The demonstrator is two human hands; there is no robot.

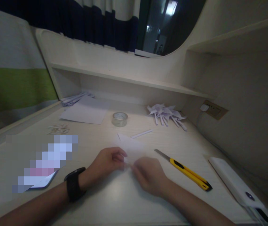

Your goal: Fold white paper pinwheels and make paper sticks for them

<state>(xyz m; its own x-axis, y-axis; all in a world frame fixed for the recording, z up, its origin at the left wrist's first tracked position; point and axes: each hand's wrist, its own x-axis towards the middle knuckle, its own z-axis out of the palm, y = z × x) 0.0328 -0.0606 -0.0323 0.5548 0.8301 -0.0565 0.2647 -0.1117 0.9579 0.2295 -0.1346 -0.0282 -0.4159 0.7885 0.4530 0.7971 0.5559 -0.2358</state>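
Pinching the near end of a white pointed piece of paper (132, 147), both hands meet near the middle of the counter's front edge. The left hand (108, 161), with a black wristwatch (75, 183) on its wrist, has its fingers curled and closed narrowly on the paper's near left side. The right hand (149, 175) is closed on the paper just beside it, fingertips almost touching the left ones. The paper lies flat on the pale wooden counter (115, 194), its tip pointing toward the back edge.

This looks to me like a fold being pressed or lined up at the near corner. A clean crease here would call for keeping the edges matched under one hand while the other runs along the fold.

A yellow utility knife (188, 172) with its blade out lies just right of the hands. A thin white paper strip (141, 134) and a clear roll of tape (120, 119) sit beyond the paper. A pile of folded white paper pinwheels (165, 113) is toward the back right, and a flat white sheet (84, 113) toward the back left.
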